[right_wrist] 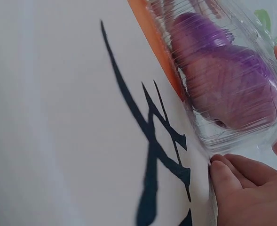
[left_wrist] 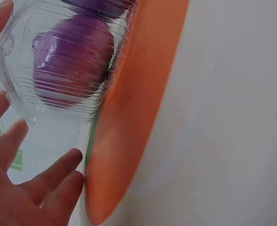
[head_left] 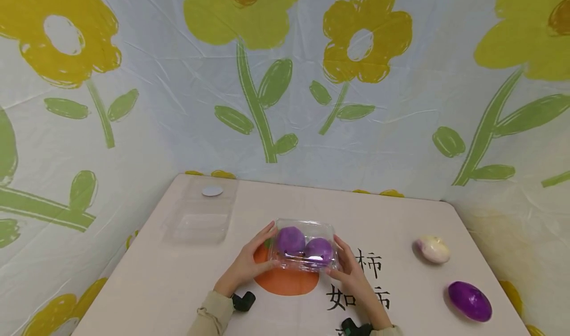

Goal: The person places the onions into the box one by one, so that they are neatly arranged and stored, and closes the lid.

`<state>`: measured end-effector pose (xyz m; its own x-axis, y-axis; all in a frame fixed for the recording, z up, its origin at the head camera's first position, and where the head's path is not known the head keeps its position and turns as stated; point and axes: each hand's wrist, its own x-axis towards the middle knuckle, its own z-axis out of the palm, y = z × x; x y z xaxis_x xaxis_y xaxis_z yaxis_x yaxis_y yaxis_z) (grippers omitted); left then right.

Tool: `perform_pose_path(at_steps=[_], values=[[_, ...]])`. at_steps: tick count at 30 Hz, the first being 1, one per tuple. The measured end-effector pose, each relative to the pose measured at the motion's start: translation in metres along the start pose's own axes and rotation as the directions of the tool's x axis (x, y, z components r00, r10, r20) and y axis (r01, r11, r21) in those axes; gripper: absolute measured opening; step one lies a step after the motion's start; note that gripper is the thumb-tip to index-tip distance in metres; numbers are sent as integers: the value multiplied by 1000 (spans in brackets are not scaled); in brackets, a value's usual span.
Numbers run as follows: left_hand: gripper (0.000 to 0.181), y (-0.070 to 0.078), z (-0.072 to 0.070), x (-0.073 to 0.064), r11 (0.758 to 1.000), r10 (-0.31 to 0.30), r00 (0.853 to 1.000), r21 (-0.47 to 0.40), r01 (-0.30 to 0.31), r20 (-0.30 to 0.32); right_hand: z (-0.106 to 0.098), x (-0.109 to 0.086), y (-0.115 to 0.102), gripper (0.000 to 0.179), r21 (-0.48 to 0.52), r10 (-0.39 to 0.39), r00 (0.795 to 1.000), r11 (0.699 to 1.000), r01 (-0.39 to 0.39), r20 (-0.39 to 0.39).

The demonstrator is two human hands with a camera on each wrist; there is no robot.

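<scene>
A clear plastic clamshell box [head_left: 305, 222] sits on the table in the middle of the head view, its lid over the top. Through the plastic I see two rounded purple, onion-like things, one on the left [head_left: 291, 240] and one on the right [head_left: 319, 250]. My left hand [head_left: 247, 263] holds the left end, thumb at the front and fingers towards the back. In the left wrist view, some fingers of this hand [left_wrist: 39, 183] are spread off the box. At the right end, my right hand [head_left: 349, 269] grips in the same way; its lower fingers [right_wrist: 227, 176] bunch beside the box.
Another clear container [head_left: 200, 227] lies opened at the table's back left, with a white oval label [head_left: 212, 191]. To the right are a pale pinkish bulb-like thing [head_left: 434, 249] and a shiny purple oval [head_left: 469, 301]. A flower-printed cloth [head_left: 289, 103] surrounds the table [head_left: 147, 276].
</scene>
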<state>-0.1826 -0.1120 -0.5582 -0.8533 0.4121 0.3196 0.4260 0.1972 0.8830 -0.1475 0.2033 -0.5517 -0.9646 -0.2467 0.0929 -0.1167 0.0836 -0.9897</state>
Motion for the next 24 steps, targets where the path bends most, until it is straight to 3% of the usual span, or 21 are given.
perform_pose_path(at_steps=[8,14,24], values=[[78,-7,-5,16,1000,-18,999,-15,18,30,-10,17,4,86,-31,8,1000,999,-8,13],[80,-13,-9,33,1000,-23,1000,13,22,13,-15,36,5,85,-64,41,999,997,-41,-6],[77,-15,-17,64,999,-18,1000,26,18,-16,-26,73,5,88,-6,67,998,998,-67,12]])
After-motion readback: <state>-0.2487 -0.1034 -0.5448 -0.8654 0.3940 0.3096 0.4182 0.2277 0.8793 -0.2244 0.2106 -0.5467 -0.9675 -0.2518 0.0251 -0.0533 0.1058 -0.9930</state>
